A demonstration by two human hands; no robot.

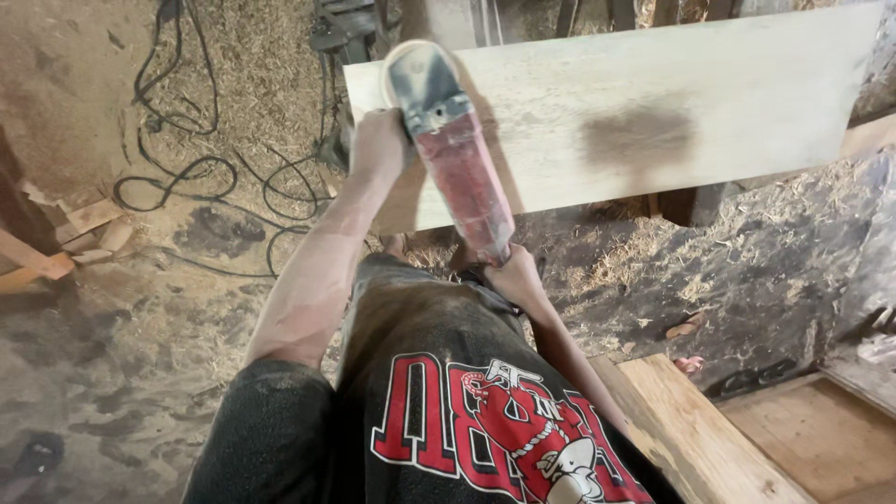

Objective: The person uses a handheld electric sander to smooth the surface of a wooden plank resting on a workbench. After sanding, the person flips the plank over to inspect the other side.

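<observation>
Two hands grip a red angle sander [455, 149] on a pale plank's [653, 103] left end: left hand [376, 142] closed at its head, right hand [511, 273] around its tail. Tilting could gouge wood; loose black cables [187, 177] lie left.

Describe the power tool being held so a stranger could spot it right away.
Find the pale plank across the top. At its left end, the sander rests on it: a dusty red body with a round disc, gripped by the left hand and right hand.
</observation>
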